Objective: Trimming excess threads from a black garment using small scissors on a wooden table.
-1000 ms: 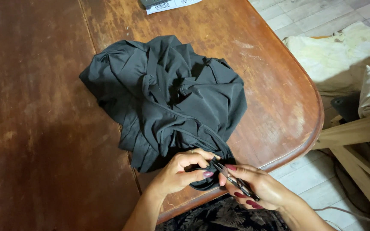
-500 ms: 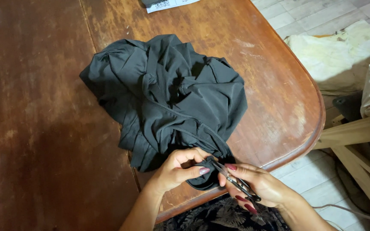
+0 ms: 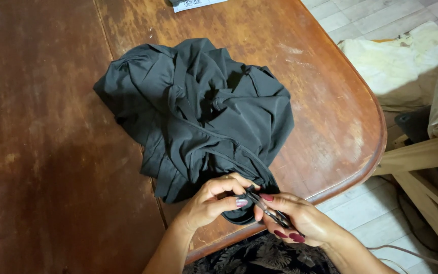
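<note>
Crumpled black fabric garment (image 3: 198,111) lay on worn brown wooden desk (image 3: 51,152), near edge. Left hand (image 3: 211,200) w/ grip pinched on its hem; right hand (image 3: 300,220) w/ grip closed round small dark scissors (image 3: 267,209), blades at cloth. Snipping step; steady, taut hold needed.

Both forearms reach up from the lower edge; the left hand (image 3: 211,203) curls with fingertips pinched together; the right hand (image 3: 300,220) meets it, fingers closed.

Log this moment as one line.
left hand: pinches black garment edge | right hand: holds small scissors | wooden table
</note>
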